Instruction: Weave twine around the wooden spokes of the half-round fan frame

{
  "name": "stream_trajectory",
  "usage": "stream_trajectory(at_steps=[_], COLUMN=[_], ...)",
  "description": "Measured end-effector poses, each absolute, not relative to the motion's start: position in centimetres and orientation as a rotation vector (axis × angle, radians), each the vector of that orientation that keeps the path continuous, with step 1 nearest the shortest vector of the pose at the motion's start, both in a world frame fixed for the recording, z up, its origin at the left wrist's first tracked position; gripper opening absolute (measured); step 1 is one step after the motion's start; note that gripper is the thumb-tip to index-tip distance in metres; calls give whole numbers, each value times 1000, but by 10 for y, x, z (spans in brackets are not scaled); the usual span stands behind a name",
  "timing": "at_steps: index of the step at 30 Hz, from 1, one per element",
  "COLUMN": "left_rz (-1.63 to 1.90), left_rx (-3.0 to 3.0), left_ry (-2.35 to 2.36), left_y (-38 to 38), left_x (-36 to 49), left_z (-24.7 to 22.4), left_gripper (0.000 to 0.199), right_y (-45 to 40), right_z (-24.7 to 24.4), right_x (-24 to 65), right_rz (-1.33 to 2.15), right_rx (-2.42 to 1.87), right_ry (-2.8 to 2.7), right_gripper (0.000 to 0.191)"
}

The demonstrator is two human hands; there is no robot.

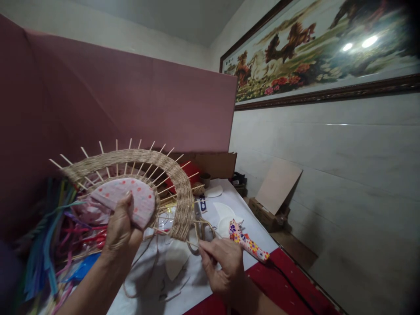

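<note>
A half-round woven fan (182,188) of tan twine on thin wooden sticks is held up and tilted in front of me. Its centre is a pink half-disc (144,197) with red dots. My left hand (123,227) grips that half-disc, thumb on its face. At the fan's lower right corner, my right hand (225,262) is closed in a pinch beside a thin stick end or strand; which of these it holds I cannot tell. Just behind these fingers lie scissors (198,225), partly hidden by the fan and hand.
A flower-patterned glue gun (247,245) with a black cord rests on the white table sheet (193,284), right of my hand. Pale cut pieces (177,260) lie around. Colourful strips (42,249) crowd the left. A pink partition (138,100) stands behind; a board (278,183) leans on the wall.
</note>
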State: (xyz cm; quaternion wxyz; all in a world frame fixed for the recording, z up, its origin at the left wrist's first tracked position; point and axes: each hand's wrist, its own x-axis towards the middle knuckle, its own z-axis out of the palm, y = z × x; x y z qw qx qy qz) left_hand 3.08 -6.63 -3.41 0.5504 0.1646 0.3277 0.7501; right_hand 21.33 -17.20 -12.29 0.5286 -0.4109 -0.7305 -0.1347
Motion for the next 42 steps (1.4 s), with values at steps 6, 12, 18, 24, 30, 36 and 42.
stream_trajectory(at_steps=[6, 12, 18, 24, 30, 36, 42], left_rz=[1823, 1870, 1864, 1849, 1859, 1774, 1662], left_rx=[382, 362, 346, 319, 291, 275, 281], left_ry=[740, 737, 711, 707, 678, 679, 710], left_y=[-61, -61, -65, -67, -69, -74, -82], left_x=[28, 31, 33, 35, 34, 34, 36], left_z=[-36, -38, -37, -34, -33, -28, -23], left_gripper=[8, 8, 10, 11, 12, 14, 12], right_y=[-173, -177, -179, -179, -176, -175, -171], right_z=[-128, -126, -125, -124, -129, -127, -123], right_x=[209, 204, 202, 201, 203, 202, 202], right_rz=[-262, -142, -62, 63, 136, 185, 257], right_rx=[-924, -857, -800, -697, -684, -772, -929], right_ry=[-1794, -1879, -1859, -1835, -1843, -1839, -1630], right_gripper=[21, 23, 29, 37, 36, 25, 17])
